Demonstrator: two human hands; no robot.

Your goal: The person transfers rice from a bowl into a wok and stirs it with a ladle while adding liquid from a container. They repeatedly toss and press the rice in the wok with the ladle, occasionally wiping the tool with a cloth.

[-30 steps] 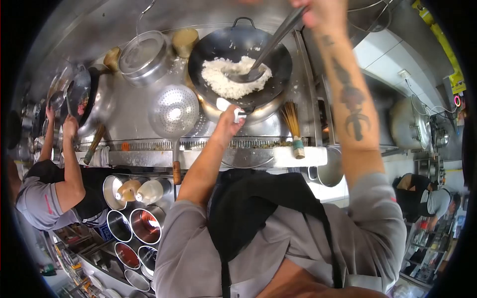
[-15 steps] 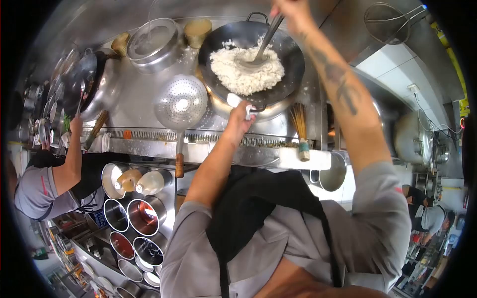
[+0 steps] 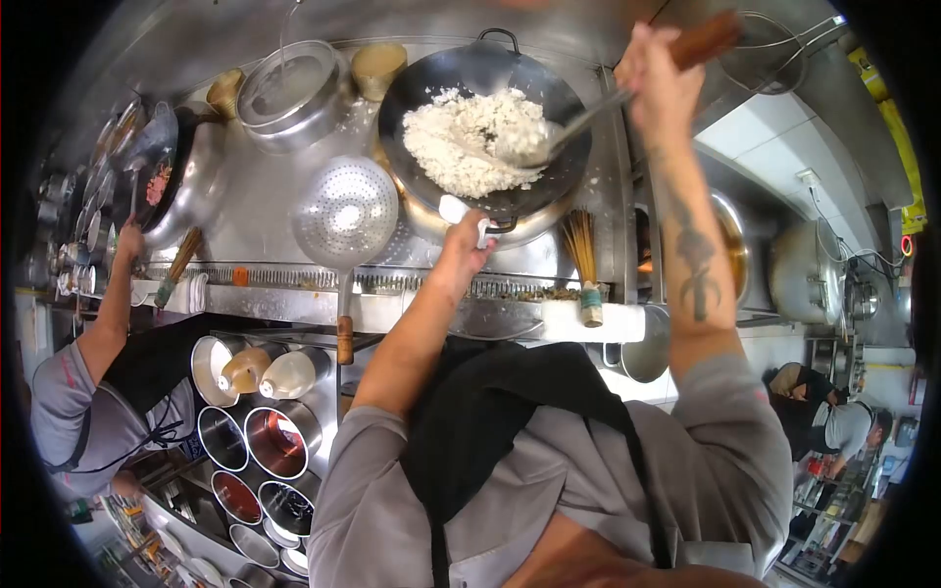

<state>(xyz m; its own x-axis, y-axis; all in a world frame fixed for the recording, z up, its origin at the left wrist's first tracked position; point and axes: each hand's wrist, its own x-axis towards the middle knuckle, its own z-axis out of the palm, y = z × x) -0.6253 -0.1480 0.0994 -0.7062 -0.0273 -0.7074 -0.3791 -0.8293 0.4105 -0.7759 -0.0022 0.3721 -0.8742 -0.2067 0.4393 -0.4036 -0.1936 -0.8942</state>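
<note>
A black wok (image 3: 431, 78) sits on the stove in front of me, with white rice (image 3: 441, 142) spread over its middle. My left hand (image 3: 464, 247) is closed around the wok's near loop handle (image 3: 502, 226), with a folded white cloth (image 3: 453, 208) between palm and metal. Up at the right, my right hand (image 3: 662, 88) grips the long handle of a ladle (image 3: 578, 125). Its wooden end (image 3: 708, 39) points away to the upper right. The ladle's bowl rests in the rice at the right side, partly covered by grains.
Left of the wok lies a perforated skimmer (image 3: 346, 211), below a lidded metal pot (image 3: 294, 93). A bamboo brush (image 3: 580, 250) lies at the stove's front edge. Metal sauce containers (image 3: 282, 441) stand lower left. A co-worker (image 3: 93, 392) works at another wok further left.
My right hand has swung right and slightly down, tilting the ladle from steep to slanted. Its bowl has shifted right and lower through the rice. My left hand keeps its grip.
</note>
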